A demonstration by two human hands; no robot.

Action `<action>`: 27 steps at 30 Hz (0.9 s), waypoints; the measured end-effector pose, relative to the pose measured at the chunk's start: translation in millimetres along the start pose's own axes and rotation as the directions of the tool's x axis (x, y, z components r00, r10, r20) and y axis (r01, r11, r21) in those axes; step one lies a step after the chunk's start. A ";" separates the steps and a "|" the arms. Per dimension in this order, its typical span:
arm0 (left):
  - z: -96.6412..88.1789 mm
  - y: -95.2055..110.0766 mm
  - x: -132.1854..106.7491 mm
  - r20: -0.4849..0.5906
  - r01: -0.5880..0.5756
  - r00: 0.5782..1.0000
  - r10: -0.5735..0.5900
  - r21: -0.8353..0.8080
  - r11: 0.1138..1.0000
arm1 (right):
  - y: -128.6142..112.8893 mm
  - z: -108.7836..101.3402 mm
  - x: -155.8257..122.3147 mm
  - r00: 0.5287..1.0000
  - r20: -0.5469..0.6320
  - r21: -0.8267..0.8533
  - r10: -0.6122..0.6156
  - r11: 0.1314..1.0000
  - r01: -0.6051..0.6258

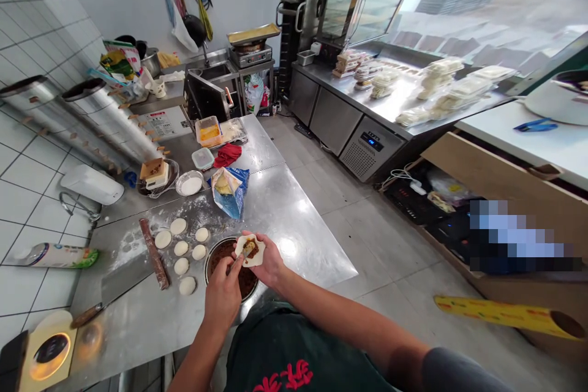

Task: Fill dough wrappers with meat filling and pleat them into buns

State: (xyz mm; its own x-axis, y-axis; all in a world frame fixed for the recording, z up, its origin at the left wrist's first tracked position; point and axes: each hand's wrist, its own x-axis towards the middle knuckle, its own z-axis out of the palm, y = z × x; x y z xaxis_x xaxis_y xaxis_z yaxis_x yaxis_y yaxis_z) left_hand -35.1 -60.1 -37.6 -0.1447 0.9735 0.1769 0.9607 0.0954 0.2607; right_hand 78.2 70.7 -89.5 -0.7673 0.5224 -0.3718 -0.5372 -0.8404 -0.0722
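The person is standing at the steel bench (285,208) and working right over a round metal bowl of dark brown filling (245,282), which is sitting at the near edge so that anything dropped falls back in. The right hand (271,260) is cupping a small round dough wrapper (250,251) flat on its fingers, palm up, the grip loosely curled under it like a shallow dish; a dab of the brown filling is already lying in the wrapper's middle. The left hand (223,297) is closed around a thin utensil (239,260), whose tip is reaching onto the wrapper; the utensil is too slim and blurred to say what kind it is.

Just to the left of the bowl, several more dough rounds (181,248) are lying apart from one another on a floured patch, spaced so they are not sticking together. A wooden rolling pin (154,253) is lying beside them, and a cleaver (120,285) with a wooden handle is resting flat nearer the wall side. Behind the bowl a blue opened bag (229,190) is slumping on the bench, with a small metal dish of white flour (190,183) and a red cloth (227,154) further back, all within arm's reach.
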 end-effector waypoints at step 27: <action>96.3 -72.1 12.7 0.331 0.306 0.855 -0.399 0.299 0.904 | 3.6 -102.4 -14.0 0.955 -0.252 -0.090 0.155 0.979 -0.183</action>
State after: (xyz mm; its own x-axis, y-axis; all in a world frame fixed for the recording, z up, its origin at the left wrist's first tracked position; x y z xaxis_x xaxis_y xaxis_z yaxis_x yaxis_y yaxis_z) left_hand -83.4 -34.6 -145.5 -0.4285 0.8633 -0.2666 0.8949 0.4461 0.0065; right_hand 122.9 45.6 -179.4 -0.7280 0.3323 -0.5997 -0.3544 -0.9312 -0.0857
